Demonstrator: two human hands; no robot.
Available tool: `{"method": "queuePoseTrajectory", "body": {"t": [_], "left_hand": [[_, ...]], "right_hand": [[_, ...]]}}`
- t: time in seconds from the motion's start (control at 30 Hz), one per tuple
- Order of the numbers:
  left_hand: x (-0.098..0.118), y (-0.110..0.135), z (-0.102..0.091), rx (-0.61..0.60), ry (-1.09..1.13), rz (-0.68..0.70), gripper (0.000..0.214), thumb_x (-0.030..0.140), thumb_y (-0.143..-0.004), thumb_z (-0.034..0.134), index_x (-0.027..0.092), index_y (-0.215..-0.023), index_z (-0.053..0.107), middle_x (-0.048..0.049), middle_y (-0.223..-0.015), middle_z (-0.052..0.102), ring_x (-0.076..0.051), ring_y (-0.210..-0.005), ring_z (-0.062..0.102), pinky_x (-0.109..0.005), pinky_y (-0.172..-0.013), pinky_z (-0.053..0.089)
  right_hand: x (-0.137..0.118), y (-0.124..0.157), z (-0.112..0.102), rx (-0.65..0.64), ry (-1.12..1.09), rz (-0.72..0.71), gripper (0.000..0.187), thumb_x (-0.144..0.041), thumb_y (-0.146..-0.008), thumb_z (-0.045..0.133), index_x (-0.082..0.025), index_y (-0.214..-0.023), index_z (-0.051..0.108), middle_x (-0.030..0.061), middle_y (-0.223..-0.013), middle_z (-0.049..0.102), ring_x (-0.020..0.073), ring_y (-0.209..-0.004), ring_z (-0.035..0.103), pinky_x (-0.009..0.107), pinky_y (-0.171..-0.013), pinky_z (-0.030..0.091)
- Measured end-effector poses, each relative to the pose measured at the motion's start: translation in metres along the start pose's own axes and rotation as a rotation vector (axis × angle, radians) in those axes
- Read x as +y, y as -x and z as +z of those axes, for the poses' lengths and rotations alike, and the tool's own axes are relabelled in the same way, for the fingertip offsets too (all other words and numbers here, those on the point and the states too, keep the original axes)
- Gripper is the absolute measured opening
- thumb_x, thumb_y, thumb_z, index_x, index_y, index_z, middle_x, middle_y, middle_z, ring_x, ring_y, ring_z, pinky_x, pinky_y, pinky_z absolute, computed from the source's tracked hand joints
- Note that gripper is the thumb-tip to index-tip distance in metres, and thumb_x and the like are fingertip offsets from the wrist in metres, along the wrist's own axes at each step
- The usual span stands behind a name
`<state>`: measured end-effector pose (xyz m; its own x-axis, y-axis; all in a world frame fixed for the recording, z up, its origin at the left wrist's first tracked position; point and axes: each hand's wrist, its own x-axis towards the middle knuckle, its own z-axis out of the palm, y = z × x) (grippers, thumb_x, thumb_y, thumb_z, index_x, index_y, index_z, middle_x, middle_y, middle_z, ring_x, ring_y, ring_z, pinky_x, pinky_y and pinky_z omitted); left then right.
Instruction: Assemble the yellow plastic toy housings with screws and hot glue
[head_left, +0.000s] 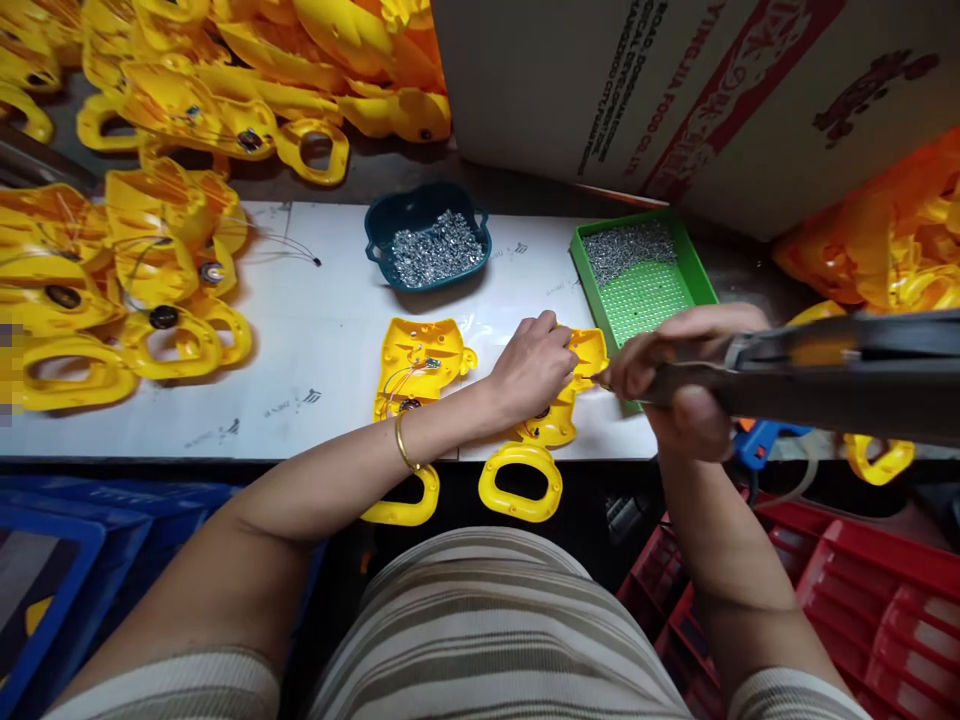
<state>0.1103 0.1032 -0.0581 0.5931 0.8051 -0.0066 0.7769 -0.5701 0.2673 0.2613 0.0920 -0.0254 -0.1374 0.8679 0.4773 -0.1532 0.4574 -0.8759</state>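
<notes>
above the bench — right hand grips crosswise driver, pointing left — left hand holds yellow shell

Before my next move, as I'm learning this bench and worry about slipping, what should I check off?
1. Left hand on the nearer-to-tool yellow shell: ok.
2. Right hand around the dark tool: ok.
3. Left fingers well clear of the tool's tip: not ok, they look close.
4. Tip seated: cannot tell, too small and blurred.
5. Shell wholly on the white work surface: not ok, its handle juts past the near edge.
6. Small metal parts contained: ok, in the teal basket and green tray.
</notes>
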Motion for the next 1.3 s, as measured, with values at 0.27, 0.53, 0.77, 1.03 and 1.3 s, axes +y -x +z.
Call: {"method": "queuePoseTrajectory", "body": {"t": [0.27,0.53,0.77,1.03,1.3], "left_hand": [[-0.020,0.023,-0.022,0.065,0.114,-0.056,0.030,0.035,-0.090,0.061,0.020,-0.115,0.068,-0.0086,-0.101,0.069,-0.026,-0.102,0.052,-0.040,-0.085,0.037],[-0.072,0.126,-0.032,-0.025,-0.072,0.020,0.086,0.069,-0.068,0.071,0.033,-0.142,0.045,-0.0102,-0.154,0.035,-0.035,-0.140,0.028,-0.056,-0.115,0.009],[-0.063,0.103,-0.009,0.032,-0.079,0.079,0.078,0.072,-0.074,0.061,0.039,-0.143,0.041,-0.0098,-0.156,0.031,-0.034,-0.142,0.025,-0.060,-0.114,0.005],[-0.040,0.076,0.002,0.143,-0.087,0.106,0.060,0.069,-0.082,0.054,0.037,-0.132,0.054,-0.0101,-0.152,0.037,-0.034,-0.139,0.032,-0.063,-0.112,0.009],[-0.039,0.075,-0.007,0.264,-0.004,0.073,0.063,0.067,-0.081,0.058,0.031,-0.133,0.054,-0.0101,-0.143,0.050,-0.032,-0.132,0.040,-0.058,-0.111,0.023]], "right_hand": [[-0.010,0.010,-0.008,0.177,-0.122,-0.059,0.021,-0.031,-0.076,0.065,-0.023,-0.095,0.061,-0.0066,-0.052,0.052,0.0126,-0.037,0.047,0.029,-0.038,0.045],[0.001,0.024,-0.024,0.135,-0.148,0.042,0.031,-0.035,-0.069,0.073,-0.021,-0.096,0.066,-0.0030,-0.058,0.055,0.0139,-0.044,0.052,0.031,-0.043,0.046],[-0.005,0.027,-0.023,0.195,-0.112,0.003,0.026,-0.035,-0.071,0.071,-0.021,-0.093,0.066,-0.0034,-0.055,0.055,0.0143,-0.041,0.051,0.029,-0.037,0.042],[-0.004,0.023,-0.024,0.219,-0.075,-0.023,0.025,-0.037,-0.071,0.073,-0.022,-0.091,0.066,-0.0034,-0.052,0.053,0.0137,-0.037,0.048,0.029,-0.034,0.039],[-0.018,0.026,-0.025,0.245,-0.090,-0.009,0.029,-0.037,-0.071,0.070,-0.021,-0.095,0.067,-0.0024,-0.051,0.055,0.0156,-0.037,0.050,0.031,-0.034,0.040]]}}
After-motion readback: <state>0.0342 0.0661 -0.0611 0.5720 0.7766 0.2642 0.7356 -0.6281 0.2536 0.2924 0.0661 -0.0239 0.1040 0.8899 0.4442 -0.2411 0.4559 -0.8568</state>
